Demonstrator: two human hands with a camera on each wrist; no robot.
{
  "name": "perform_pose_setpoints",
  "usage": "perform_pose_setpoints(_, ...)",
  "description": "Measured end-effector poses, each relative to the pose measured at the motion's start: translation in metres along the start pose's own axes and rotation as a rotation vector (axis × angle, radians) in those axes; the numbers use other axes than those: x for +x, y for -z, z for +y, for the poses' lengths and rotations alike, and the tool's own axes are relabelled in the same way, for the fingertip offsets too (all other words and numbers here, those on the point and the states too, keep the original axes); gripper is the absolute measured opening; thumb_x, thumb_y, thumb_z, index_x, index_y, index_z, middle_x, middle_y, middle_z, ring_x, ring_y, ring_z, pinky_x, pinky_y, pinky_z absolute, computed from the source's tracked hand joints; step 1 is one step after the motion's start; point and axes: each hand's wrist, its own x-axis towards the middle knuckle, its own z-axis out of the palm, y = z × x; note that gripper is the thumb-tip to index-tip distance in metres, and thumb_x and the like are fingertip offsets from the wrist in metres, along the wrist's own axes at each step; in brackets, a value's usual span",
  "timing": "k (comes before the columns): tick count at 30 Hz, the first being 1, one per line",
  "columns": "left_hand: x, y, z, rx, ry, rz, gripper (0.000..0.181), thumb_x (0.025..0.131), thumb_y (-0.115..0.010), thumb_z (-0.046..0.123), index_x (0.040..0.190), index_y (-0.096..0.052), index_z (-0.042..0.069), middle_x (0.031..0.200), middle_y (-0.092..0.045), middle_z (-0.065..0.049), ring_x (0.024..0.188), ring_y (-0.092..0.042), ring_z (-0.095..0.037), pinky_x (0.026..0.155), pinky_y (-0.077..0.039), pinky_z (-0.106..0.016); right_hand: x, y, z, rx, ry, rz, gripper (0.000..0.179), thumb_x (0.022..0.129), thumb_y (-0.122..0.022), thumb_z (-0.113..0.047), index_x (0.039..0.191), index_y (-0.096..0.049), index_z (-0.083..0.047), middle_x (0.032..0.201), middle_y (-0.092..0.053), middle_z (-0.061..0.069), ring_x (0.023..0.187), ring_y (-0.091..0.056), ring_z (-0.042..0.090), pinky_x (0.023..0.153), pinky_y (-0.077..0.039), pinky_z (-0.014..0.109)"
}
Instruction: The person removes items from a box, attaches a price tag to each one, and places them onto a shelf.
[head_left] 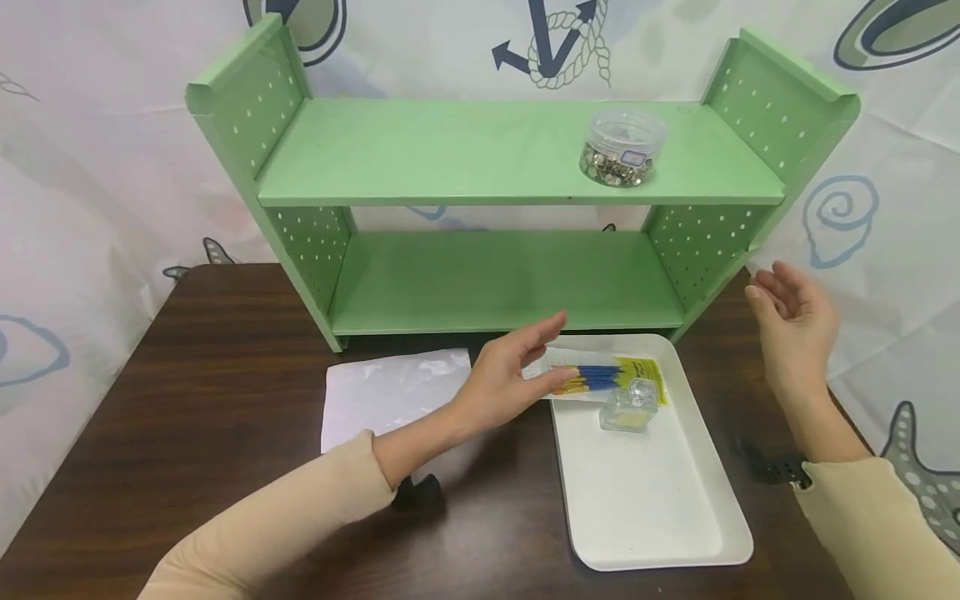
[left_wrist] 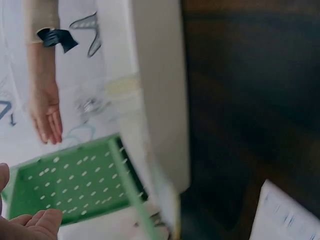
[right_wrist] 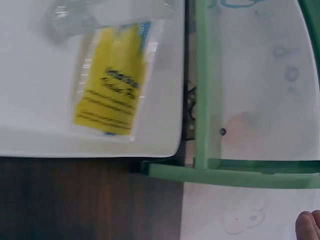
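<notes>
My left hand [head_left: 510,375] is over the left rim of the white tray [head_left: 652,508], fingers extended and thumb apart. Its thumb overlaps a clear packet [head_left: 600,375] of blue-and-yellow sticks with a yellow label; whether they touch I cannot tell. A small clear glass bottle [head_left: 630,406] is on the tray by the packet's labelled end. To the right of the green shelf, my right hand [head_left: 798,329] is raised with loosely bent fingers and nothing in it. Its fingertips [right_wrist: 306,227] show at the right wrist view's lower right corner. The left fingers [left_wrist: 42,225] appear in the left wrist view.
A green two-tier shelf [head_left: 480,154] stands behind the tray. On its top board is a clear jar [head_left: 622,150] of small metallic pieces. A white sheet or bag [head_left: 393,392] lies on the dark wooden table [head_left: 210,400], partly behind my left forearm.
</notes>
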Motion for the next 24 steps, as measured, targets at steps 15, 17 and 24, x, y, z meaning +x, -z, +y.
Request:
perform_pose_setpoints(15, -0.005, -0.046, -0.027, -0.101, 0.203, -0.136, 0.06, 0.087, -0.067, 0.014, 0.14, -0.041, 0.001, 0.141, -0.047, -0.014, 0.128, -0.047, -0.025, 0.101, -0.04, -0.023, -0.04, 0.034, 0.026, -0.569, 0.004, -0.391, 0.043, 0.089, -0.064, -0.009, 0.126, -0.051, 0.008, 0.104, -0.06, -0.022, 0.091, -0.056, -0.015, 0.074, -0.045, 0.004)
perform_pose_setpoints(17, -0.004, -0.05, -0.029, -0.104, 0.214, -0.137, 0.059, 0.087, -0.067, 0.014, 0.139, -0.042, 0.001, 0.14, -0.048, -0.013, 0.126, -0.048, -0.026, 0.1, -0.04, -0.022, -0.044, 0.037, 0.029, -0.602, -0.018, -0.45, 0.046, 0.09, -0.063, -0.011, 0.128, -0.048, 0.011, 0.106, -0.059, -0.019, 0.091, -0.054, -0.017, 0.074, -0.045, 0.005)
perform_pose_setpoints(24, -0.002, -0.061, -0.032, -0.108, 0.222, -0.147, 0.058, 0.086, -0.068, 0.012, 0.137, -0.044, -0.002, 0.139, -0.048, -0.015, 0.126, -0.049, -0.028, 0.099, -0.041, -0.021, -0.05, 0.043, 0.035, -0.647, -0.113, -0.573, 0.051, 0.092, -0.061, -0.016, 0.132, -0.043, 0.01, 0.111, -0.061, -0.007, 0.09, -0.05, -0.02, 0.075, -0.044, 0.004)
